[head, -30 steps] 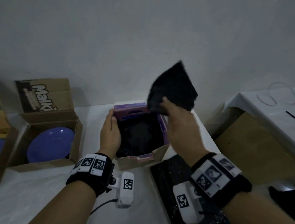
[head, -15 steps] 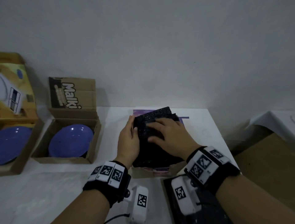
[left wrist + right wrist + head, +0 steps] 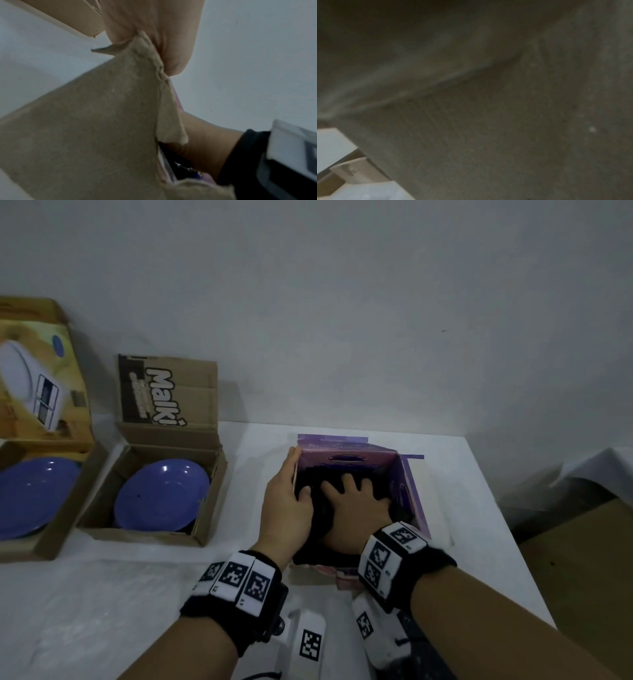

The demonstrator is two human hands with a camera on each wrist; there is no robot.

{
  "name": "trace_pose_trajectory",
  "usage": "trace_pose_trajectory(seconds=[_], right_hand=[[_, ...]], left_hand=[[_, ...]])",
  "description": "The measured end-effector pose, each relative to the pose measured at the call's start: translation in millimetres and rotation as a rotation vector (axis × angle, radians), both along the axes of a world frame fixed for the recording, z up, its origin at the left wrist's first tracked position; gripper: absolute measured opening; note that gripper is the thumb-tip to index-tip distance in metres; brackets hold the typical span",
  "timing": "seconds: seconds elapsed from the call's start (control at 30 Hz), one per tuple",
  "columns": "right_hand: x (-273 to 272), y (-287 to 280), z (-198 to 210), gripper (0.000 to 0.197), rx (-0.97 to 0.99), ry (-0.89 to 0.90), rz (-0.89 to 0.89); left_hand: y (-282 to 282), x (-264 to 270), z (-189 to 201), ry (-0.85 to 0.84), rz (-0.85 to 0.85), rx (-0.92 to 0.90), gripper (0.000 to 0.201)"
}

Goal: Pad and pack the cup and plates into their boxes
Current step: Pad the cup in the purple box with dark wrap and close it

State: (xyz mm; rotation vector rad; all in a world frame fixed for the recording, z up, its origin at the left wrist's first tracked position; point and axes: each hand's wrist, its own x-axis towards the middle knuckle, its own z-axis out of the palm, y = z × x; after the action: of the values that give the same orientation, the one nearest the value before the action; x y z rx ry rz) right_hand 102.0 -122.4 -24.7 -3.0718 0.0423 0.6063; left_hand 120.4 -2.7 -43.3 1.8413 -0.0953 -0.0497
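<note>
A purple box (image 3: pixel 346 455) stands open on the white table (image 3: pixel 472 501). My left hand (image 3: pixel 287 505) grips its left wall, thumb inside and fingers outside; the left wrist view shows the same pinch on the box's brown cardboard wall (image 3: pixel 85 135). Inside the box my right hand (image 3: pixel 352 501) lies flat, fingers spread, pressing on black foam padding (image 3: pixel 323 518). A blue plate (image 3: pixel 161 494) lies in an open cardboard box (image 3: pixel 150 534) to the left. Another blue plate (image 3: pixel 30 494) lies in a second box at the far left. No cup is visible. The right wrist view is dark and blurred.
The far-left box has a raised yellow printed lid (image 3: pixel 37 385). A black foam sheet (image 3: pixel 411 631) lies by my right forearm at the near table edge. Brown cardboard (image 3: pixel 582 577) lies below the table's right edge. A plain wall stands behind the table.
My right hand brought the black foam piece down from above the box, laid it over the opening, then pushed it inside. My left hand stayed on the box's left wall.
</note>
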Motion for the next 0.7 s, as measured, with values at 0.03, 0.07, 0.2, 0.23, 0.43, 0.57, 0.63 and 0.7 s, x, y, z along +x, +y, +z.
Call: trace_pose_trajectory(seconds=[0.03, 0.07, 0.2, 0.23, 0.43, 0.57, 0.63, 0.7], right_hand=[[0.3, 1.9, 0.5, 0.078, -0.011, -0.005, -0.001], [0.2, 3.6, 0.4, 0.078, -0.022, -0.002, 0.003], [7.5, -2.8, 12.3, 0.093, 0.04, 0.161, 0.026], [11.9, -8.9, 20.9, 0.101, 0.096, 0.251, 0.029], [7.8, -34.7, 22.8, 0.109, 0.012, 0.287, 0.187], [-3.0, -32.4, 14.1, 0.109, 0.001, 0.227, 0.182], [0.2, -34.5, 35.6, 0.112, -0.036, 0.334, 0.181], [3.9, -35.6, 56.4, 0.115, -0.067, 0.438, 0.174]], left_hand=[[0.3, -0.1, 0.2, 0.0, 0.0, 0.01, 0.066], [0.5, -0.4, 0.3, 0.0, 0.001, 0.028, 0.067], [-0.1, -0.3, 1.1, 0.0, 0.015, 0.057, 0.071], [0.0, -0.4, 1.7, 0.005, 0.018, 0.053, 0.072], [-2.2, -1.6, 1.6, -0.001, 0.024, 0.061, 0.073], [-1.6, -1.8, 2.4, -0.013, 0.025, 0.088, 0.074], [-1.0, -1.8, 2.5, -0.014, 0.018, 0.089, 0.075], [-1.7, -1.6, 1.9, -0.014, 0.016, 0.085, 0.076]])
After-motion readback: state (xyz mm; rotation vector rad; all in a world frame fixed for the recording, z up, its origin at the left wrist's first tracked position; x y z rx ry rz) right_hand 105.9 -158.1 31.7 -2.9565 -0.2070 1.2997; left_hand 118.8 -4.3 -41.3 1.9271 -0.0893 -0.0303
